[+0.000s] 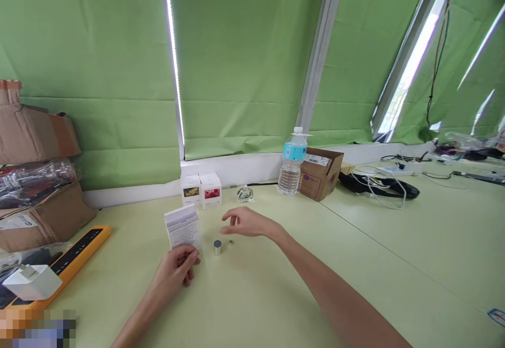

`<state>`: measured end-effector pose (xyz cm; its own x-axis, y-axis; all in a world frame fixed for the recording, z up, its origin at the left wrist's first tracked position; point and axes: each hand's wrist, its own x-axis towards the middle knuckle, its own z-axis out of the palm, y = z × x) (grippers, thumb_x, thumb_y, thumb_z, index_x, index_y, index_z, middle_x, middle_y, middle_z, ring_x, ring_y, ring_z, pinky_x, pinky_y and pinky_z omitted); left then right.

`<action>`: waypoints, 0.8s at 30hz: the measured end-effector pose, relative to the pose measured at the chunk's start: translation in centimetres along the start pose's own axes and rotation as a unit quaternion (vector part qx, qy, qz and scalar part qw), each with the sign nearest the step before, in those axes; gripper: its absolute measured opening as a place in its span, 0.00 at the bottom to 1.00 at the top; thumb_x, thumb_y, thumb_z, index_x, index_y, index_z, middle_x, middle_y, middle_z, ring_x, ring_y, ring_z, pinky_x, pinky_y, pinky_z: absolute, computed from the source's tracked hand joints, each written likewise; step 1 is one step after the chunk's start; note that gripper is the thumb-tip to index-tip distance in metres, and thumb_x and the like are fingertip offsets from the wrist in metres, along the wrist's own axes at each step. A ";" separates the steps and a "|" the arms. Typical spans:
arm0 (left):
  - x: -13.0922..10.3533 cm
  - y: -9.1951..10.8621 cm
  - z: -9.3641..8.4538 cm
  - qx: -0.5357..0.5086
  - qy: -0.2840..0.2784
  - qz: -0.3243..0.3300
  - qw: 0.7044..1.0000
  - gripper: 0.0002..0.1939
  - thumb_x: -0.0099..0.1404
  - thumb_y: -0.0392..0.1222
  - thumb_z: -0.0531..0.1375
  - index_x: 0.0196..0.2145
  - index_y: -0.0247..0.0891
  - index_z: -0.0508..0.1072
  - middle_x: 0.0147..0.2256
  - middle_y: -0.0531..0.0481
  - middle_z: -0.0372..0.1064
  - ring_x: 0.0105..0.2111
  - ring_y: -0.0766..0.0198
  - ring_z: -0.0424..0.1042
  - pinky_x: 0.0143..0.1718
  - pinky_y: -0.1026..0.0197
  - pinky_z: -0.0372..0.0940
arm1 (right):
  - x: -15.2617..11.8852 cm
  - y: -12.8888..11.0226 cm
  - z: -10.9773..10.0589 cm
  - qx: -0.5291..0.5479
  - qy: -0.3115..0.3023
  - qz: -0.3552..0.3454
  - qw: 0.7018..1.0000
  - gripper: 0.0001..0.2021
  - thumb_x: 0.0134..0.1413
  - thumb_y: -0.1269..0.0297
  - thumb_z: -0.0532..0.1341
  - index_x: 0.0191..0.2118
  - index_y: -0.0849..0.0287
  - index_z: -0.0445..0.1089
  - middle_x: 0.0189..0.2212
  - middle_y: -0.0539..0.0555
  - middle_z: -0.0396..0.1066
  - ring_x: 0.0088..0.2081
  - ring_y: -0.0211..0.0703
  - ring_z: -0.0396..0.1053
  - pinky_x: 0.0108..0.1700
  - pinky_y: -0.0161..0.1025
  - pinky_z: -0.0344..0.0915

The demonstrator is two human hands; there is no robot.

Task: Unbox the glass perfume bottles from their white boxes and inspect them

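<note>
A white printed box [183, 227] stands upright on the pale green table [244, 295], its top edge facing up. My left hand [180, 265] is closed on the lower part of this box. My right hand [242, 221] hovers to the right of it, thumb and fingers apart, with nothing between them. Just below the right hand are a small silver cylinder [217, 248] and a tiny metal piece [231, 242] on the table. Behind the hands sit two white boxes with picture labels [191, 191] [212, 194] and a clear glass object [245, 194].
A water bottle [292, 163] and an open cardboard box [320, 174] stand at the back. Right of them lie a black item [379, 186] and cables. On the left are an orange power strip [81, 253], a white adapter [33, 281] and stacked cardboard boxes [43, 216].
</note>
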<state>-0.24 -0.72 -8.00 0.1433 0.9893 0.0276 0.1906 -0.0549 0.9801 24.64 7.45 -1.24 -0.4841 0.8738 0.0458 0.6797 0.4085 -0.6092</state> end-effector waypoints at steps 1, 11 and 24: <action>0.0 -0.1 0.0 0.001 -0.002 0.002 1.000 0.23 0.56 0.62 0.61 0.31 0.35 0.71 0.29 0.49 0.70 0.19 0.69 0.65 0.18 0.65 0.61 | -0.2 -1.0 0.7 -0.015 -0.041 -0.030 0.999 0.29 0.45 0.49 0.67 0.53 0.55 0.70 0.34 0.52 0.75 0.30 0.39 0.70 0.30 0.33 0.61; -0.3 0.6 0.0 0.003 0.004 -0.001 1.000 0.24 0.55 0.62 0.61 0.29 0.35 0.71 0.26 0.49 0.69 0.18 0.69 0.63 0.18 0.66 0.61 | 0.1 -2.0 2.9 -0.121 0.032 -0.052 0.991 0.14 0.52 0.60 0.61 0.43 0.57 0.73 0.37 0.54 0.74 0.35 0.41 0.69 0.32 0.33 0.57; -0.1 0.3 0.1 0.009 0.007 -0.018 1.000 0.24 0.54 0.63 0.61 0.30 0.35 0.71 0.28 0.49 0.70 0.19 0.69 0.63 0.19 0.65 0.61 | 0.9 7.8 -1.3 -0.044 0.225 0.116 0.966 0.10 0.56 0.63 0.53 0.41 0.58 0.69 0.27 0.50 0.72 0.29 0.41 0.67 0.31 0.35 0.57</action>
<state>-0.15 -0.85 -7.73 0.1217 0.9926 -0.0042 0.2133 -0.0220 0.9767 30.22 11.75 -4.92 -0.0385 0.9624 0.2688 0.7953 0.1924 -0.5749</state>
